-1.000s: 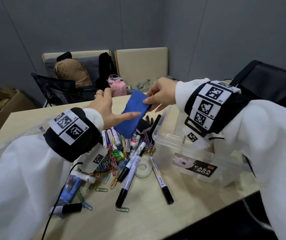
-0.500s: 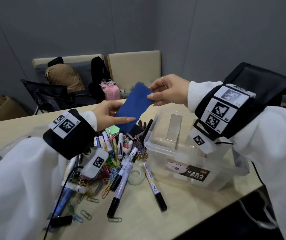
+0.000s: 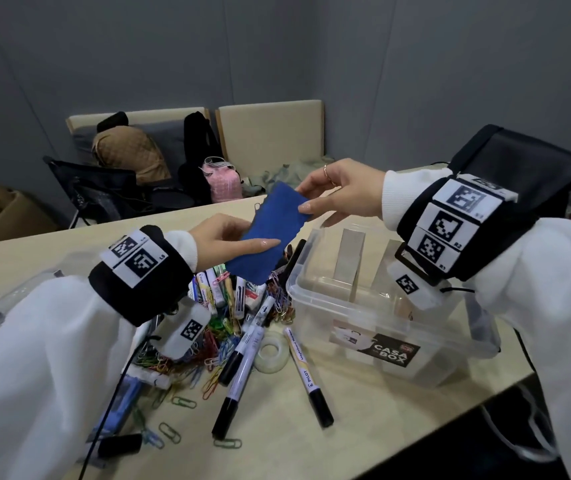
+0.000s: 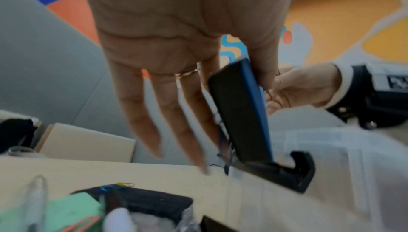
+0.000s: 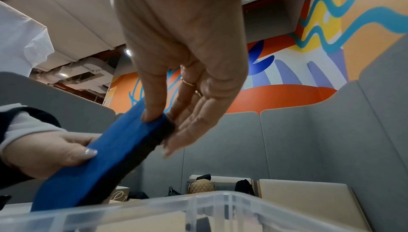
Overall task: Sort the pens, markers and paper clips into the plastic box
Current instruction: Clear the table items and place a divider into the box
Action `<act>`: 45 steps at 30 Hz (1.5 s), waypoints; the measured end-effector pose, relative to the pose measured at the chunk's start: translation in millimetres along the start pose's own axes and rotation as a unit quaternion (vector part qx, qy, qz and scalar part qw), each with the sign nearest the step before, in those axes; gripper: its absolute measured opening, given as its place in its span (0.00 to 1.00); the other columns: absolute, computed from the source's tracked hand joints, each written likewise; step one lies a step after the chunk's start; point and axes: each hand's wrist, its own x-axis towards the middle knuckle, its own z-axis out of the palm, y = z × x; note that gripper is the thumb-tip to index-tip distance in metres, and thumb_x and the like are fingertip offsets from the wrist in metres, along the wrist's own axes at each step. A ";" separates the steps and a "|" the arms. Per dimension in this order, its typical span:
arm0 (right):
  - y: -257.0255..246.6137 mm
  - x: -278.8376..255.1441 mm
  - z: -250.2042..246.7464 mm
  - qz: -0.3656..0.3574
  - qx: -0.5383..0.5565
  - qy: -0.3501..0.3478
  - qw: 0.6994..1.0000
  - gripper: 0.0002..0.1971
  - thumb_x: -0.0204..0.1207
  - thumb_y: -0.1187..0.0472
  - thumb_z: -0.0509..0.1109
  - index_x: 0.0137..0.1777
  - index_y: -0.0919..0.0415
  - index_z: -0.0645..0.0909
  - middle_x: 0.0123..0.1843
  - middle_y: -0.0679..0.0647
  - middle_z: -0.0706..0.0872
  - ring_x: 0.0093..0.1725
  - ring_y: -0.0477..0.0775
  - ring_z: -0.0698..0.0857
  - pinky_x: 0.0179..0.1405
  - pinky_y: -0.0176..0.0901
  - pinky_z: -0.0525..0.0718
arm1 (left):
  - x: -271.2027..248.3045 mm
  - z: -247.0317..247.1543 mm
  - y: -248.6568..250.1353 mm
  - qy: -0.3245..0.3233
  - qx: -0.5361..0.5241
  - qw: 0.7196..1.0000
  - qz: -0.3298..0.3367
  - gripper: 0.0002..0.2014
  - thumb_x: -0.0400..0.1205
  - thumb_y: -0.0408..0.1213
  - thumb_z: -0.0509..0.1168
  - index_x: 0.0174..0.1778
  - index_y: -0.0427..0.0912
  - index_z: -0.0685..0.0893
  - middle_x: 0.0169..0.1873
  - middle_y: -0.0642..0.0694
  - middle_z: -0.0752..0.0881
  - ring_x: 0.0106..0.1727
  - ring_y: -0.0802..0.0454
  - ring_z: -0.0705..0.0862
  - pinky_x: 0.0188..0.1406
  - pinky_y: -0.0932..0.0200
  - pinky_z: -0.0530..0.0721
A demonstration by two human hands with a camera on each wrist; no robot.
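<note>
— Is the sorting nearly done?

— No, I think it has hardly begun. The plastic box (image 3: 381, 327) sits near the right edge of the desk (image 3: 363, 393), and it looks almost bare inside. I see only its clear dividers. I cannot tell if anything small lies on the bottom.

— So where are the pens?

— In a heap on the desk, just left of the box. The markers (image 3: 239, 358) lie at the front of the heap, and one marker (image 3: 306, 372) lies just beside the box. The paper clips (image 3: 180, 358) are tangled together in the heap, with a few loose ones nearer the front edge. A roll of tape (image 3: 270, 353) sits between the markers.

— What are the hands doing?

— Both hold a blue eraser block (image 3: 270, 233) up in the air, above the heap and the box's left rim. The left hand (image 3: 228, 237) pinches its lower end with thumb and fingers. The right hand (image 3: 339, 192) pinches its top corner, with the other fingers held out straight.

— Does the block go in the box?

— It is not a pen, marker or clip, so I guess not. Everything else is still left to sort.
</note>
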 end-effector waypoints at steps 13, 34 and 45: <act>2.5 -9.1 -1.0 -0.154 -0.143 0.010 0.978 0.21 0.68 0.72 0.78 0.55 0.47 0.88 0.56 0.48 0.86 0.45 0.47 0.90 0.51 0.45 0.89 | -4.4 -1.1 -10.6 0.091 0.157 0.983 0.013 0.36 0.50 0.55 0.84 0.53 0.50 0.83 0.47 0.53 0.85 0.43 0.53 0.85 0.39 0.66 0.83; -20.2 -7.5 22.3 -0.102 -0.176 0.117 0.972 0.32 0.54 0.53 0.88 0.60 0.58 0.85 0.51 0.53 0.90 0.42 0.50 0.91 0.55 0.49 0.87 | 3.6 13.9 6.8 0.275 0.190 0.941 -0.049 0.29 0.72 0.74 0.42 0.34 0.49 0.65 0.29 0.47 0.80 0.37 0.43 0.81 0.43 0.50 0.79; -40.5 -0.8 26.4 -0.076 -0.245 0.143 0.956 0.29 0.60 0.47 0.84 0.59 0.60 0.86 0.52 0.54 0.89 0.46 0.51 0.86 0.54 0.42 0.83 | 22.2 28.4 12.9 0.272 0.055 0.956 -0.096 0.21 0.85 0.57 0.51 0.38 0.42 0.67 0.31 0.47 0.74 0.39 0.43 0.75 0.41 0.53 0.72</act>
